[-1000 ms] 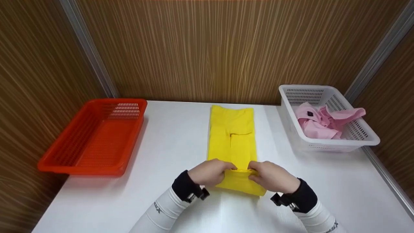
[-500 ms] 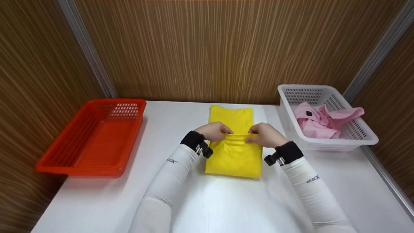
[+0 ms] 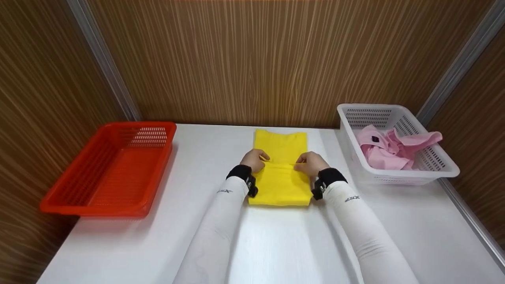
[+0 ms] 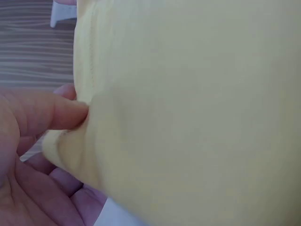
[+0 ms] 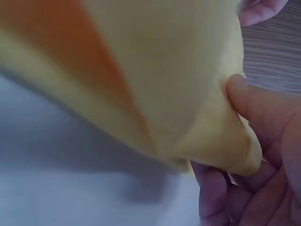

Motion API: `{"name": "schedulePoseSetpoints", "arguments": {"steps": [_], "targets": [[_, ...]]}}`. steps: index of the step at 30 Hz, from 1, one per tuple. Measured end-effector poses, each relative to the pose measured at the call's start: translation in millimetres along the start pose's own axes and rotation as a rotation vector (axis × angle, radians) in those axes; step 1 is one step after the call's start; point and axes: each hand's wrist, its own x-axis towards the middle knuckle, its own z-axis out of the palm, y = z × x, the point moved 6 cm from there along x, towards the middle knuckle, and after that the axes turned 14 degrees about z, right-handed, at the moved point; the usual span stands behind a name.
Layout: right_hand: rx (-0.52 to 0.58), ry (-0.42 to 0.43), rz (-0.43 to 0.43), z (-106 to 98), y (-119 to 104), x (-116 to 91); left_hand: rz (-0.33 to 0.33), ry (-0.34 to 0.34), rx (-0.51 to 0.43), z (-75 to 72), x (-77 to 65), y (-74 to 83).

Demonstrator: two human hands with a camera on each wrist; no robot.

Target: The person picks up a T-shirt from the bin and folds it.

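Note:
A yellow shirt [image 3: 281,185] lies on the white table in a narrow strip, its near part folded over toward the back. At the left end of the fold's edge, my left hand [image 3: 254,159] pinches the cloth. My right hand [image 3: 311,163] pinches the opposite end. In the left wrist view the thumb [image 4: 68,113] presses on the top of the yellow cloth, with fingers curled beneath. The right wrist view has the right thumb [image 5: 249,96] on the cloth's corner, fingers below, and the layers gaping at the side.
To the left stands a red plastic basket [image 3: 47,207]. On the right, a white basket [image 3: 414,172] holds a crumpled pink garment [image 3: 388,157], part of it hanging over the rim. A wood-grain wall [image 3: 236,63] rises behind the table [image 3: 276,244].
Both hands have carried the near edge of the yellow shirt away from the body and folded it over. Since then they have moved apart to the ends of the folded edge.

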Motion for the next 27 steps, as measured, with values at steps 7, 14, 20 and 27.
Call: {"name": "schedulePoseSetpoints", "arguments": {"steps": [7,14,20,27], "targets": [[0.215,0.081,0.057,6.5,21.4,6.2,0.005,0.168,-0.164,-3.8,-1.2,-18.1],[0.329,0.108,0.103,1.7,29.2,4.6,-0.039,0.354,-0.228,-10.4,-9.5,-25.4],[0.478,0.105,0.158,-3.7,56.0,-33.7,-0.080,0.373,-0.363,-16.3,-50.0,-43.5],[0.342,-0.126,0.116,1.6,63.8,-86.3,-0.215,0.114,-0.463,-11.1,-103.3,-51.1]]}}
